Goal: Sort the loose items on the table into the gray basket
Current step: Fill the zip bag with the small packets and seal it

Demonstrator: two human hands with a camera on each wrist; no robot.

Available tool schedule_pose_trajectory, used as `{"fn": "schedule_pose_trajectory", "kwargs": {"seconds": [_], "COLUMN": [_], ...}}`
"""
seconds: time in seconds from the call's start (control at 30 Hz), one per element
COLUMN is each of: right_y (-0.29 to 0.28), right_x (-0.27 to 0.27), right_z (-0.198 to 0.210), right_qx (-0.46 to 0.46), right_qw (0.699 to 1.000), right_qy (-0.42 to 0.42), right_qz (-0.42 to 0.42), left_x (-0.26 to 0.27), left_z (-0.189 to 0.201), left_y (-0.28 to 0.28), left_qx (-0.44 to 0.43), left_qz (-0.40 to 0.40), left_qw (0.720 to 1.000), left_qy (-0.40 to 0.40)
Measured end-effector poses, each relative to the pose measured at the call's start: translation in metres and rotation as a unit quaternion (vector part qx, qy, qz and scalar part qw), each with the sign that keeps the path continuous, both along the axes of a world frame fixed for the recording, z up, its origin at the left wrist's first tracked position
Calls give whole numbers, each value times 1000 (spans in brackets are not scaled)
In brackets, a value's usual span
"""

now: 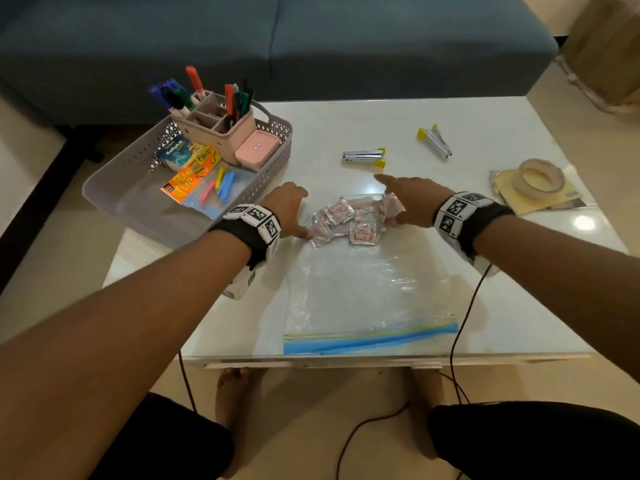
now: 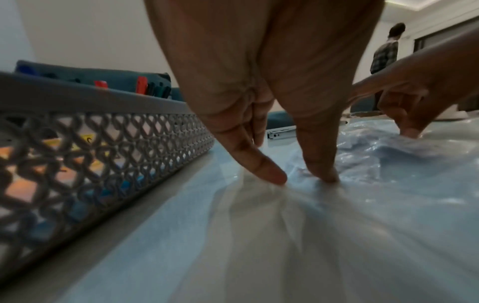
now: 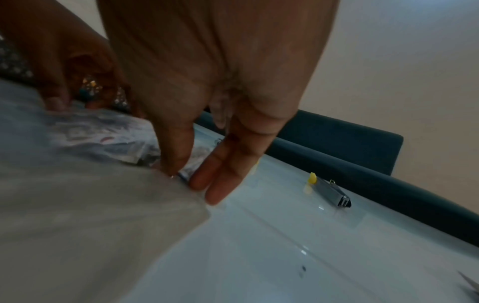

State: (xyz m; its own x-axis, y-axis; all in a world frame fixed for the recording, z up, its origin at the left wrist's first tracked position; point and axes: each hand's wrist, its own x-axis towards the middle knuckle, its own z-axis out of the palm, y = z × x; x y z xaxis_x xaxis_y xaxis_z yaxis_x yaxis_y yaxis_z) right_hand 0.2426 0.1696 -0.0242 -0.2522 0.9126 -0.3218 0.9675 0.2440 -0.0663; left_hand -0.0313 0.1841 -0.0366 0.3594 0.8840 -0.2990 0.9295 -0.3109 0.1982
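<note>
A clear zip bag point(image 1: 363, 289) with a blue seal strip lies flat on the white table point(image 1: 502, 133). Several small red-and-white sachets point(image 1: 346, 216) are bunched in its far end. My left hand point(image 1: 291, 209) pinches the bag's far left corner; in the left wrist view the plastic point(image 2: 337, 235) gathers under its thumb and finger point(image 2: 303, 180). My right hand point(image 1: 405, 202) pinches the far right edge, with the thumb and fingers point(image 3: 186, 178) closed on the plastic point(image 3: 77, 215). The gray basket point(image 1: 128, 157) stands just left of my left hand, its lattice wall point(image 2: 103, 153) close by.
The basket holds a pink pen holder point(image 1: 214, 123) with markers, a pink box point(image 1: 258, 148) and colourful packets. Two metal clips with yellow ends point(image 1: 363, 156) point(image 1: 435, 140) lie beyond the bag. A tape roll point(image 1: 540, 176) sits on a yellow pad at the right. A blue sofa point(image 1: 277, 46) stands behind.
</note>
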Motion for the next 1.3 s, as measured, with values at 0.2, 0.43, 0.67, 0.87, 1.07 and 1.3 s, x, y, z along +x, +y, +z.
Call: {"fn": "schedule_pose_trajectory", "kwargs": {"seconds": [0.2,0.43,0.67,0.87,1.07,1.3], "right_y": [-2,-46,-70,-75,-71,-77], "right_x": [2,8,16,16,15,0], "right_z": [4,-4,-11,14,-3,1], "right_qx": [48,98,80,-54,-47,75], "right_qw": [998,991,976,996,996,991], "right_qy": [-27,-1,-45,12,73,-58], "right_qz": [43,87,200,70,26,97], "left_x": [1,3,2,0,4,7], "left_z": [2,5,0,11,2,7], "left_y": [4,-34,-56,-60,-61,-57], "left_qx": [21,-11,-23,-64,-54,37], "left_qz": [-35,-158,-193,-128,-61,-161], "left_qw": [999,987,979,988,997,985], "left_qy": [19,23,66,65,9,43]}}
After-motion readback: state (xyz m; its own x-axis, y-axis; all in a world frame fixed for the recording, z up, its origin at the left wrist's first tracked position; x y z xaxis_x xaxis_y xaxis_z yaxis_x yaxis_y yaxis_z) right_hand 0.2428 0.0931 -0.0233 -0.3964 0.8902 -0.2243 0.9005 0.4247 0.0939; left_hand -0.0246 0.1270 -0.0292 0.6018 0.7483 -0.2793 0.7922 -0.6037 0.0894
